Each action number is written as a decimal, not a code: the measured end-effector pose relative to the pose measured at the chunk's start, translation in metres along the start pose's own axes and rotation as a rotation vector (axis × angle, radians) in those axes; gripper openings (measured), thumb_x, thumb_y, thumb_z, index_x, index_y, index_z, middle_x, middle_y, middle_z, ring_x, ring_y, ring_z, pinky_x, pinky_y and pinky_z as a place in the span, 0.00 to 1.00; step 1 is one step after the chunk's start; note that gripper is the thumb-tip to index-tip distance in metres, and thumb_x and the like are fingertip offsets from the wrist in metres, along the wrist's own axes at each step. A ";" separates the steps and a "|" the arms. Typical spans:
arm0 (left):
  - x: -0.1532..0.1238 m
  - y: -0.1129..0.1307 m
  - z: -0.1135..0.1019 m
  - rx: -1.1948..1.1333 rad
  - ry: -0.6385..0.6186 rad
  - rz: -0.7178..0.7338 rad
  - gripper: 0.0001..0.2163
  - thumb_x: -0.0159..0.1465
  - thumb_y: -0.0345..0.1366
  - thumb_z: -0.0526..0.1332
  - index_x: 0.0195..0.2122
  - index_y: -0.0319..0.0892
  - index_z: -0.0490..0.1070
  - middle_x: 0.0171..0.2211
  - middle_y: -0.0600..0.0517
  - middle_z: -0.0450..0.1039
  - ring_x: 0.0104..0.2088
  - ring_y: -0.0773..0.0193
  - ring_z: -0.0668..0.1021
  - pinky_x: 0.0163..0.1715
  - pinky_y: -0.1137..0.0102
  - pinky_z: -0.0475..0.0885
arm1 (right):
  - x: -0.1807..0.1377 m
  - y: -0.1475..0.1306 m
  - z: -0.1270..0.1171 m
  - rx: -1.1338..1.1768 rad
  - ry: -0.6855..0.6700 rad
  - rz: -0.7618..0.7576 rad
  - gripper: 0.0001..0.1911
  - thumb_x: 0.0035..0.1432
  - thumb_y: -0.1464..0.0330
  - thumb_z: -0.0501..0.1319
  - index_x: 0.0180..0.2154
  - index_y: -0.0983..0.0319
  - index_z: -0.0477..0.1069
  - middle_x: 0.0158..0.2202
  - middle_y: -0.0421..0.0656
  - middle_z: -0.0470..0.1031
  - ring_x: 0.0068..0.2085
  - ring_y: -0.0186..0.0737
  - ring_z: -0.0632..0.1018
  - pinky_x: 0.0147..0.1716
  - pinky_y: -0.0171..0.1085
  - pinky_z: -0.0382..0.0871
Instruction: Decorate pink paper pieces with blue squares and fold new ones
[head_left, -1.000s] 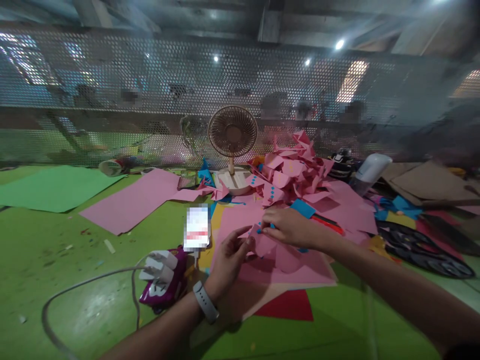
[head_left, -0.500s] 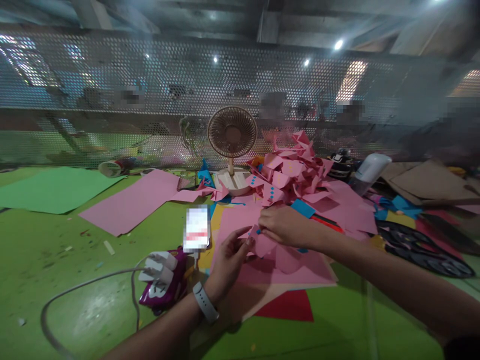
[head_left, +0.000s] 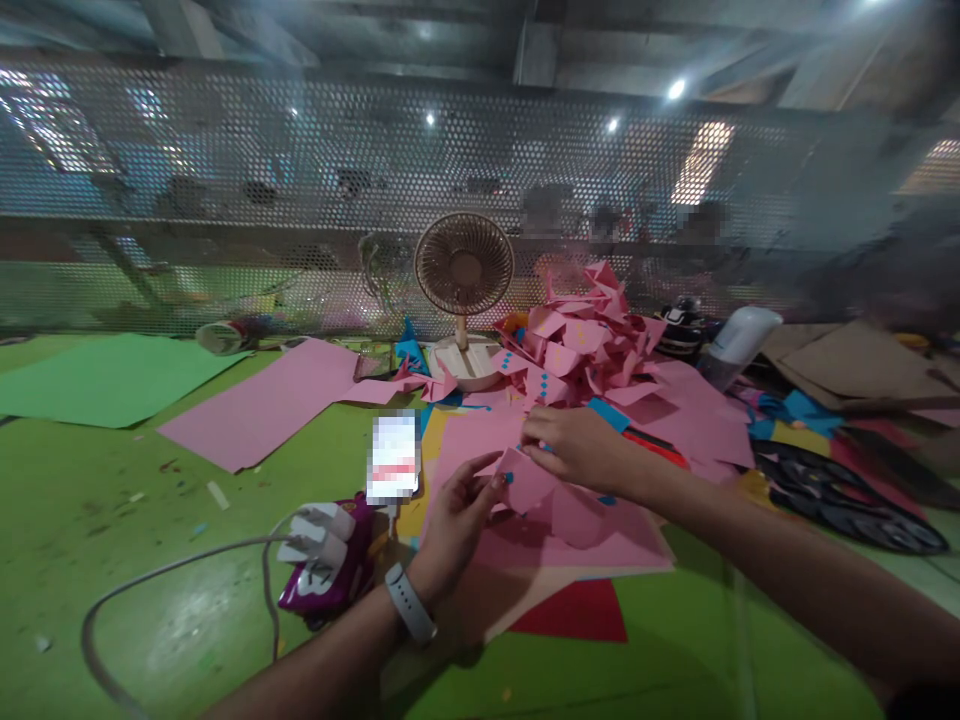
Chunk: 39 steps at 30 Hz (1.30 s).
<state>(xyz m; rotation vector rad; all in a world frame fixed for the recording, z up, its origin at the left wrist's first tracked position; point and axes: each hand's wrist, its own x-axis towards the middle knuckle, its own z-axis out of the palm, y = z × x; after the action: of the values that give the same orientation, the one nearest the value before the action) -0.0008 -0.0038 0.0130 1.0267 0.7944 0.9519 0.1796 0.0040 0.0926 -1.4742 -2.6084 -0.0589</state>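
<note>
My left hand [head_left: 457,520], with a white watch on the wrist, pinches the left edge of a small folded pink paper piece [head_left: 526,482] that carries blue dots. My right hand [head_left: 574,445] comes in from the right and grips the same piece at its top, fingers curled. Both hands hover over a stack of pink paper sheets [head_left: 600,540] lying on the green table [head_left: 112,520]. Just behind the hands rises a heap of folded pink paper shapes [head_left: 581,350].
A small desk fan [head_left: 465,275] stands at the back centre before a perforated metal screen. A purple device [head_left: 330,570] with white plugs and a grey cable lies left of my wrist. Large pink [head_left: 270,400] and green [head_left: 105,375] sheets lie left; cardboard and a white bottle [head_left: 739,340] right.
The pink piece has turned slightly between my fingers and my right hand has shifted a little up and left. Everything else stays put.
</note>
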 end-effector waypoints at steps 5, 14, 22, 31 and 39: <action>-0.001 0.000 0.000 -0.022 0.008 -0.030 0.23 0.53 0.43 0.66 0.48 0.42 0.67 0.29 0.54 0.71 0.29 0.67 0.74 0.34 0.66 0.73 | -0.015 -0.010 0.017 0.211 0.125 0.053 0.07 0.60 0.67 0.56 0.35 0.62 0.69 0.35 0.43 0.71 0.38 0.37 0.72 0.36 0.34 0.62; 0.003 -0.006 -0.002 -0.021 -0.012 -0.006 0.22 0.53 0.42 0.66 0.48 0.42 0.67 0.32 0.51 0.73 0.33 0.64 0.75 0.34 0.67 0.72 | -0.021 -0.020 0.043 0.275 0.180 0.087 0.07 0.61 0.68 0.54 0.37 0.61 0.69 0.37 0.43 0.71 0.38 0.37 0.72 0.36 0.34 0.63; 0.001 -0.003 -0.001 -0.014 -0.017 0.004 0.22 0.54 0.43 0.65 0.48 0.44 0.66 0.27 0.55 0.70 0.29 0.68 0.73 0.35 0.66 0.72 | -0.025 -0.021 0.048 0.426 0.273 0.212 0.06 0.59 0.68 0.56 0.32 0.62 0.70 0.32 0.42 0.72 0.35 0.37 0.72 0.34 0.35 0.63; 0.001 -0.005 0.000 -0.012 -0.024 0.022 0.21 0.53 0.42 0.66 0.47 0.43 0.67 0.27 0.55 0.69 0.29 0.67 0.73 0.34 0.68 0.71 | -0.026 -0.016 0.045 0.487 0.287 0.283 0.06 0.58 0.67 0.57 0.31 0.62 0.70 0.33 0.42 0.72 0.35 0.37 0.72 0.36 0.35 0.62; -0.001 -0.002 0.000 0.030 -0.056 0.055 0.19 0.55 0.42 0.64 0.48 0.43 0.67 0.27 0.55 0.70 0.30 0.66 0.73 0.34 0.68 0.71 | -0.019 -0.017 0.026 0.458 0.214 0.288 0.05 0.57 0.69 0.58 0.30 0.62 0.70 0.33 0.42 0.73 0.36 0.37 0.72 0.35 0.35 0.61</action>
<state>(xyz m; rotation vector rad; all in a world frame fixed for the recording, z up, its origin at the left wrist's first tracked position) -0.0004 -0.0051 0.0109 1.1015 0.7398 0.9561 0.1718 -0.0186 0.0645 -1.5455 -2.0401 0.3655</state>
